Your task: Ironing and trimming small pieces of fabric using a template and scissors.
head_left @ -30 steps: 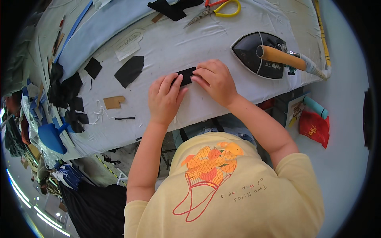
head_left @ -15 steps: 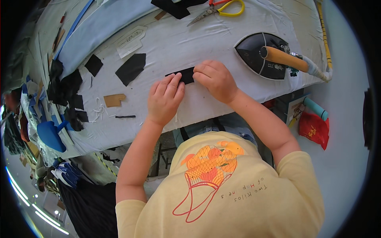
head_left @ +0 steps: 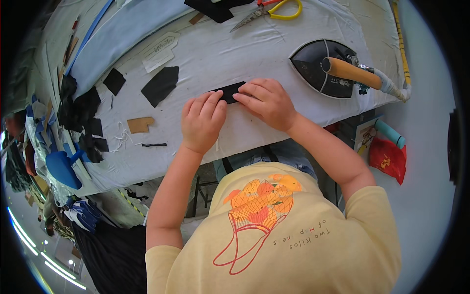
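Observation:
A small black fabric strip lies slantwise on the pale cloth of the work table, with a hand at each end. My left hand holds its left end down, fingers slightly bent and fingertips pressed on the fabric. Bent over the right end, my right hand pinches the near edge between thumb and forefinger. My fingers cover both ends of the strip. To the left lies a larger dark fabric piece, flat and angular, apart from my hands.
An iron with a wooden handle stands at the right, its hose running to the table edge. Yellow-handled scissors lie at the far side. A brown card template, white threads and black scraps are on the left.
My right hand has shifted slightly right, and its thumb and forefinger now sit lower on the strip's near edge. More of the strip's right end shows. The left hand stays nearly in place.

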Motion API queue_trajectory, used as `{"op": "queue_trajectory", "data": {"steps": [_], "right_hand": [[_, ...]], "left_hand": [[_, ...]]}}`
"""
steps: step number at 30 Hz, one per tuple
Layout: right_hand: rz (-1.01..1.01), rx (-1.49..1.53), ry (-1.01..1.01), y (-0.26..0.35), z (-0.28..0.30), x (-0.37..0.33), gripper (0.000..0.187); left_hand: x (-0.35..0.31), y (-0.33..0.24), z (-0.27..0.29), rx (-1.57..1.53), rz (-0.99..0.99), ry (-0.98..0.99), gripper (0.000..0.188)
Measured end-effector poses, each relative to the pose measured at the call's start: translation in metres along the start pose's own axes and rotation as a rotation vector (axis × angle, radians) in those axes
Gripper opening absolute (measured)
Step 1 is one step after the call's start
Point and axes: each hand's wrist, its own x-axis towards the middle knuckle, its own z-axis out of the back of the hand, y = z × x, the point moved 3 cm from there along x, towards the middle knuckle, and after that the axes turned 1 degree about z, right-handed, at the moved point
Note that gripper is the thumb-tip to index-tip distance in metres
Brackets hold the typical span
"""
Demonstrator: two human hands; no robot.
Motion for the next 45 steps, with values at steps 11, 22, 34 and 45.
{"op": "queue_trajectory", "data": {"steps": [11, 22, 34, 45], "right_hand": [[-0.285, 0.114, -0.098, 0.002, -0.008, 0.014, 0.012], [-0.506, 0.18, -0.042, 0.002, -0.009, 0.029, 0.01], [-0.542, 0.1, -0.035, 0.005, -0.008, 0.038, 0.013], [-0.565, 0.08, -0.029, 0.006, -0.01, 0.041, 0.014]], "left_hand": [[0.006, 0.007, 0.004, -0.243, 0.277, -0.038, 0.018], [0.008, 0.012, -0.001, -0.341, 0.504, -0.069, 0.009], [0.009, 0.014, -0.005, -0.304, 0.543, -0.12, 0.014], [0.011, 0.015, -0.006, -0.231, 0.515, -0.099, 0.015]]}}
